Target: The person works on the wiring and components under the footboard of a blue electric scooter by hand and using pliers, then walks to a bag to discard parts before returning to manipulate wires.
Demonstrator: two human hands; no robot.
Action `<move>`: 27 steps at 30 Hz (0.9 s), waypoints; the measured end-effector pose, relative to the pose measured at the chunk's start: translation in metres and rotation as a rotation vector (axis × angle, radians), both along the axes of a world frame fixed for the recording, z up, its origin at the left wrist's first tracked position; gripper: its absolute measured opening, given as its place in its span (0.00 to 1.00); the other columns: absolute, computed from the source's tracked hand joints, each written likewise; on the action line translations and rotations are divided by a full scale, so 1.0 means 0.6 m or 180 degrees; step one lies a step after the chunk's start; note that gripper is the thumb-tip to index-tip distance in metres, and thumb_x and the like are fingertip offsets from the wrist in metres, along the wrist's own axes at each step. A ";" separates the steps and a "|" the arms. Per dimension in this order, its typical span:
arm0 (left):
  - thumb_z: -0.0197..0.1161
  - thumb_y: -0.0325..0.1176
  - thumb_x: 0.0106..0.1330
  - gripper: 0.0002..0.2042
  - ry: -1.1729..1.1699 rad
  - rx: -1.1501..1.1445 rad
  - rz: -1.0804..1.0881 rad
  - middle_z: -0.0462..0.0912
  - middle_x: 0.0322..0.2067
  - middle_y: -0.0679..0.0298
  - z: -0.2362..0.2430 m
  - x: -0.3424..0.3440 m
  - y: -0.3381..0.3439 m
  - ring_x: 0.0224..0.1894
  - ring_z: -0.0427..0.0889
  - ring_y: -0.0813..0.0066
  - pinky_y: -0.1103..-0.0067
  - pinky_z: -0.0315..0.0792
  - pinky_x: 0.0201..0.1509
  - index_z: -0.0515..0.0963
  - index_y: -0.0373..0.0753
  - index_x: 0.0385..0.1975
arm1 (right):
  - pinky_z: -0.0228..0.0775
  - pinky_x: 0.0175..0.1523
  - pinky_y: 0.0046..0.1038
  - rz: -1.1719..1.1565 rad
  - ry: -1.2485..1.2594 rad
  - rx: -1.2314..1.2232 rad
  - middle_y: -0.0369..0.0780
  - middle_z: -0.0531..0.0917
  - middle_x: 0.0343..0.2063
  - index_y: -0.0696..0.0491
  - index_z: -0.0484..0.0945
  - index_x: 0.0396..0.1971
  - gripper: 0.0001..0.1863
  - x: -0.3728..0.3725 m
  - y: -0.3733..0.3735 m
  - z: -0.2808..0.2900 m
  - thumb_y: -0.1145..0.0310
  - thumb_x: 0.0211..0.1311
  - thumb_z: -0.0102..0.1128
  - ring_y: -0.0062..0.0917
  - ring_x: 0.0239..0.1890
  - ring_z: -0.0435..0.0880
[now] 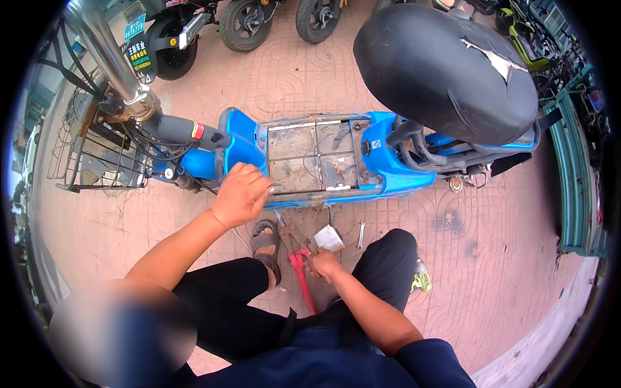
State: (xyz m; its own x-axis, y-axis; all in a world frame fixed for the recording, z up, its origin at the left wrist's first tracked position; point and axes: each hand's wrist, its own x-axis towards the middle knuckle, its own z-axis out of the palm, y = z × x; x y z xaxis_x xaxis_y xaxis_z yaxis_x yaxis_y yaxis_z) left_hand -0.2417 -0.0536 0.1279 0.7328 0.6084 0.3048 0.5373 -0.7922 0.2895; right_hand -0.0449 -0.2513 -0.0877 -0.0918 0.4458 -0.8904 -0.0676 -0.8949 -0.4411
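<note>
A blue electric scooter (407, 173) stands crosswise before me, its floor cover off and the open floor compartment (291, 155) showing wires and dirt. My left hand (242, 197) is at the near front edge of that compartment. Its fingers are closed in a pinch; what they hold, if anything, is too small to make out. Lower down, between my knees, my right hand (325, 265) is closed around a handle of red-handled bolt cutters (301, 271). Their dark head points toward the scooter. Beyond that hand lies a white packet (328, 238), with a wrench (361, 235) to its right.
A yellow-green power drill (421, 278) is on the paving beside my right knee. The scooter's torn black seat (446, 71) overhangs the far right; its wire basket (97, 155) is at left. Parked two-wheelers (246, 22) line the back. A green metal cart (576, 174) stands right.
</note>
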 end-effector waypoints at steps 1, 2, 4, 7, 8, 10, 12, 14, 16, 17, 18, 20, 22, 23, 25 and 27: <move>0.63 0.31 0.66 0.05 -0.0132 -0.0389 -0.0035 0.82 0.31 0.58 -0.008 0.010 -0.010 0.38 0.80 0.57 0.63 0.71 0.48 0.82 0.38 0.37 | 0.73 0.25 0.28 0.0004 -0.0151 0.0108 0.43 0.84 0.32 0.61 0.76 0.51 0.16 -0.001 0.002 -0.016 0.65 0.73 0.54 0.26 0.26 0.83; 0.63 0.31 0.67 0.05 -0.0266 -0.0779 -0.0062 0.82 0.31 0.57 -0.018 0.018 -0.019 0.38 0.80 0.56 0.63 0.71 0.48 0.82 0.38 0.37 | 0.72 0.24 0.28 0.0013 -0.0301 0.0214 0.43 0.84 0.31 0.61 0.76 0.51 0.15 0.002 0.003 -0.031 0.66 0.73 0.54 0.26 0.24 0.82; 0.62 0.33 0.71 0.08 -0.0379 -0.1609 0.0118 0.85 0.36 0.55 -0.051 0.029 -0.029 0.38 0.83 0.56 0.66 0.75 0.45 0.83 0.37 0.42 | 0.71 0.23 0.28 0.0062 -0.0700 0.0581 0.43 0.84 0.29 0.61 0.78 0.49 0.14 0.009 -0.010 -0.098 0.66 0.72 0.54 0.25 0.22 0.82; 0.61 0.33 0.74 0.11 -0.0424 -0.2441 0.0328 0.86 0.38 0.54 -0.089 0.042 -0.035 0.38 0.85 0.65 0.73 0.77 0.43 0.82 0.35 0.48 | 0.71 0.24 0.29 0.0160 -0.1265 0.1155 0.45 0.84 0.28 0.61 0.80 0.46 0.14 0.021 -0.026 -0.165 0.66 0.70 0.55 0.27 0.22 0.82; 0.61 0.33 0.74 0.11 -0.0460 -0.2531 0.0345 0.86 0.38 0.54 -0.101 0.040 -0.039 0.38 0.85 0.66 0.73 0.77 0.43 0.82 0.35 0.49 | 0.73 0.26 0.32 0.0158 -0.1320 0.1198 0.47 0.85 0.28 0.61 0.81 0.46 0.15 0.024 -0.028 -0.171 0.66 0.70 0.56 0.31 0.24 0.84; 0.61 0.33 0.74 0.11 -0.0550 -0.2726 0.0387 0.86 0.38 0.54 -0.130 0.033 -0.045 0.38 0.84 0.68 0.73 0.77 0.44 0.82 0.35 0.49 | 0.75 0.38 0.38 0.0335 -0.1492 0.1218 0.52 0.85 0.33 0.62 0.82 0.45 0.17 0.023 -0.018 -0.132 0.63 0.68 0.56 0.40 0.34 0.85; 0.61 0.32 0.73 0.11 -0.0367 -0.2681 0.0346 0.86 0.40 0.53 -0.161 0.020 -0.058 0.40 0.85 0.64 0.71 0.77 0.46 0.82 0.36 0.49 | 0.74 0.55 0.46 0.0678 -0.1746 0.1207 0.59 0.85 0.41 0.62 0.82 0.46 0.21 0.022 -0.004 -0.065 0.59 0.66 0.56 0.53 0.49 0.84; 0.61 0.32 0.72 0.11 -0.0188 -0.2470 0.0114 0.85 0.42 0.53 -0.165 0.025 -0.063 0.43 0.85 0.59 0.69 0.78 0.49 0.82 0.37 0.50 | 0.74 0.54 0.45 0.0706 -0.1847 0.1216 0.57 0.86 0.39 0.61 0.82 0.46 0.21 0.019 -0.005 -0.050 0.59 0.66 0.56 0.52 0.47 0.85; 0.61 0.30 0.70 0.12 -0.0015 -0.2149 -0.0194 0.84 0.44 0.52 -0.151 0.032 -0.069 0.46 0.84 0.54 0.66 0.77 0.51 0.82 0.38 0.51 | 0.75 0.53 0.44 0.0648 -0.1854 0.1227 0.56 0.87 0.37 0.61 0.82 0.47 0.20 0.017 0.002 -0.023 0.59 0.65 0.57 0.51 0.45 0.86; 0.61 0.29 0.68 0.12 0.0107 -0.2204 -0.0227 0.83 0.46 0.52 -0.145 0.038 -0.066 0.49 0.82 0.49 0.63 0.77 0.54 0.82 0.39 0.50 | 0.75 0.52 0.44 0.0583 -0.1801 0.1227 0.55 0.87 0.35 0.61 0.82 0.47 0.20 0.017 0.006 -0.005 0.60 0.65 0.58 0.50 0.44 0.87; 0.61 0.29 0.68 0.12 0.0030 -0.2041 -0.0236 0.83 0.46 0.52 -0.140 0.042 -0.062 0.49 0.82 0.49 0.63 0.77 0.54 0.82 0.39 0.50 | 0.76 0.52 0.43 0.0531 -0.1740 0.1225 0.54 0.87 0.34 0.61 0.82 0.47 0.20 0.017 0.008 0.018 0.60 0.65 0.59 0.49 0.43 0.87; 0.61 0.29 0.68 0.11 -0.0118 -0.1727 -0.0232 0.83 0.46 0.52 -0.139 0.046 -0.055 0.49 0.82 0.49 0.63 0.77 0.53 0.82 0.39 0.49 | 0.77 0.49 0.43 0.0382 -0.1666 0.1344 0.53 0.87 0.32 0.62 0.82 0.46 0.19 0.017 0.011 0.052 0.61 0.64 0.61 0.48 0.40 0.88; 0.60 0.28 0.70 0.11 -0.0410 -0.1682 0.0030 0.84 0.46 0.51 -0.138 0.054 -0.046 0.49 0.82 0.48 0.64 0.77 0.53 0.81 0.37 0.49 | 0.77 0.46 0.41 0.0228 -0.1604 0.1479 0.52 0.87 0.30 0.63 0.82 0.45 0.19 0.021 0.010 0.068 0.62 0.63 0.62 0.44 0.37 0.88; 0.59 0.28 0.70 0.11 -0.0483 -0.1725 0.0210 0.84 0.45 0.51 -0.138 0.059 -0.041 0.49 0.82 0.48 0.65 0.76 0.53 0.81 0.36 0.50 | 0.77 0.45 0.40 0.0139 -0.1583 0.1551 0.51 0.87 0.29 0.63 0.81 0.45 0.18 0.024 0.008 0.071 0.63 0.63 0.63 0.42 0.36 0.89; 0.58 0.28 0.72 0.12 -0.0668 -0.1774 0.0505 0.84 0.46 0.50 -0.137 0.069 -0.029 0.49 0.83 0.48 0.66 0.76 0.53 0.81 0.35 0.51 | 0.78 0.42 0.37 -0.0117 -0.1321 0.1587 0.49 0.87 0.29 0.63 0.80 0.46 0.17 0.029 0.006 0.072 0.65 0.65 0.62 0.36 0.33 0.89; 0.57 0.28 0.73 0.13 -0.0901 -0.1804 0.0739 0.84 0.46 0.49 -0.149 0.076 -0.016 0.49 0.83 0.50 0.67 0.76 0.53 0.80 0.33 0.53 | 0.79 0.40 0.34 -0.0429 -0.0842 0.1493 0.47 0.87 0.30 0.62 0.78 0.49 0.16 0.034 0.010 0.079 0.66 0.69 0.60 0.30 0.30 0.88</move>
State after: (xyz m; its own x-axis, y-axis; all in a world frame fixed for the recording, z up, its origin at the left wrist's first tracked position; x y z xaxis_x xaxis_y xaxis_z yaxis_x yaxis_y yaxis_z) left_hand -0.1958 -0.0630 0.0383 0.5027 0.8628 0.0530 0.5175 -0.3495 0.7811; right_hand -0.0247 -0.2452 -0.0404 0.1932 0.7925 -0.5785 -0.0007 -0.5895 -0.8078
